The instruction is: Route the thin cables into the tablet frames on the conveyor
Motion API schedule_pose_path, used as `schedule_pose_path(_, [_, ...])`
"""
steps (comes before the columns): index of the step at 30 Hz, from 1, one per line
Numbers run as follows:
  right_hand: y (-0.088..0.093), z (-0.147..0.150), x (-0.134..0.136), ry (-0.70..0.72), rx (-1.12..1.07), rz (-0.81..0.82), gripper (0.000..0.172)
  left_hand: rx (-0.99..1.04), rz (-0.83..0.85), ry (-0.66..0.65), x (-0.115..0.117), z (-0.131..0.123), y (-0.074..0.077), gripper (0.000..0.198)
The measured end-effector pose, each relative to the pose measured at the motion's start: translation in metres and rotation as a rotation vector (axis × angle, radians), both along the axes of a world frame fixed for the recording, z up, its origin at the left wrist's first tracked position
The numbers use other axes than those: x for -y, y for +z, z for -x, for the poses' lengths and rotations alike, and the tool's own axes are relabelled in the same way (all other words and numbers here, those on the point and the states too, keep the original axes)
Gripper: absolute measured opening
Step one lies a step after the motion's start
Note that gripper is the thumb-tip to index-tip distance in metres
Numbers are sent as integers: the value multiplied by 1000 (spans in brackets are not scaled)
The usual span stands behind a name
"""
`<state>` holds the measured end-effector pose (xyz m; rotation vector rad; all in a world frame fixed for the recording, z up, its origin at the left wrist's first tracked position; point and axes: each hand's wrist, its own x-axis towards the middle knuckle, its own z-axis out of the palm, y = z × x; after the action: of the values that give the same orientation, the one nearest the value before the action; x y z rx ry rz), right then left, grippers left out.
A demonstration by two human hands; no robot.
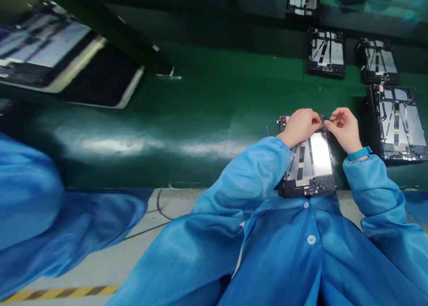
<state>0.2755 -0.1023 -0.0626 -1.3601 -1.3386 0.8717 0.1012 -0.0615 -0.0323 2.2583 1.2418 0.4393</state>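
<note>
An opened tablet-like device (312,163) in a black frame lies on the green belt (200,119) right in front of me, its silvery inside and dark ribbon cables facing up. My left hand (301,125) rests curled on the device's far end. My right hand (344,127) is beside it at the same end, fingers pinched together on something too small to make out. Both arms are in blue smock sleeves, and a blue band sits on my right wrist.
Several more opened devices lie on the belt to the right (399,121) and farther back (327,53). A large dark tray or screen (70,65) sits blurred at the far left. Another person's blue sleeve (30,194) fills the left edge. Floor with hazard tape (60,292) shows below.
</note>
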Motion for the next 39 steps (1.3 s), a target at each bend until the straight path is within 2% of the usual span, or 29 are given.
schedule_pose_path(4, [-6,-3,-6,59,4,153,38,-15,56,102,0,3,-2,17])
schedule_pose_path(9, [-6,-5,-8,93,-50,206,39,-30,48,114,2,3,0,14])
schedule_pose_path(15, [-2,-6,-6,95,-53,222,39,-36,63,113,3,3,2,15])
schedule_pose_path(21, [1,2,-6,68,110,151,30,-13,67,99,4,2,5,12])
schedule_pose_path(24, [-1,3,-8,46,142,143,28,39,-34,197,9,25,14,22])
schedule_pose_path(27, [0,5,-6,-50,65,148,27,-41,-52,371,24,71,21,31])
schedule_pose_path(28, [3,7,-3,-94,51,125,27,-104,-9,367,31,87,21,33])
schedule_pose_path(29, [7,11,2,-116,57,95,26,-169,55,304,39,101,21,35])
schedule_pose_path(31, [19,26,13,-24,120,61,24,-268,188,87,56,123,16,35])
schedule_pose_path(33, [33,48,26,259,209,102,23,-311,226,-55,73,133,13,25])
schedule_pose_path(35, [44,74,36,561,313,172,23,-286,131,-16,86,134,14,19])
schedule_pose_path(36, [48,85,40,657,364,186,21,-247,61,30,92,132,17,21])
schedule_pose_path(37, [49,93,42,717,413,187,17,-189,0,61,96,129,20,23])
schedule_pose_path(39, [50,101,43,745,478,159,8,-44,-66,75,103,124,28,24])
